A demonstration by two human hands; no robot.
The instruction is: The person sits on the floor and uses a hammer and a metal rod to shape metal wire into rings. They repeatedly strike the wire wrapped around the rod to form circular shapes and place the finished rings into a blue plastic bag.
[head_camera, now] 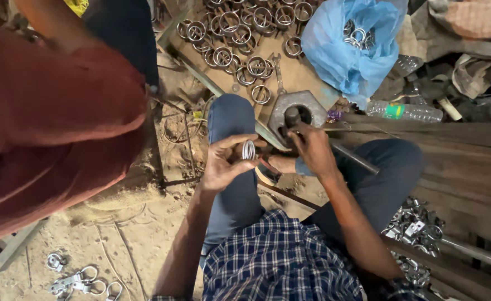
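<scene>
- Looking down through the head camera, you sit over a sandy, gritty floor (145, 234) with your knees apart in dark blue trousers and a checked shirt below.
- Your left hand (223, 164) is half curled, thumb and fingertips pinching a small coiled metal ring (249, 149) of shiny, ribbed wire; the ring stands upright between your knees, just in front of the hexagonal block.
- Your right hand (312, 147) is closed, fingers bent around a dark round peg (292, 116) that rises from the block's bore; how tightly it grips you cannot tell.
- That hexagonal steel block (295, 108) is grey, thick and flat-faced, lying at the near edge of a brown board (307, 75).
- Across the board's far edge lie many loose wire rings (240, 33), round and bright, some overlapping.
- At the board's right edge sits a crumpled blue plastic bag (346, 50) holding more rings.
- A clear plastic bottle (410, 112) lies on its side near the bag.
- A heap of finished metal clamps (415, 228) lies by your right thigh.
- Another person's rust-red sleeve (50, 128) fills the left side.
</scene>
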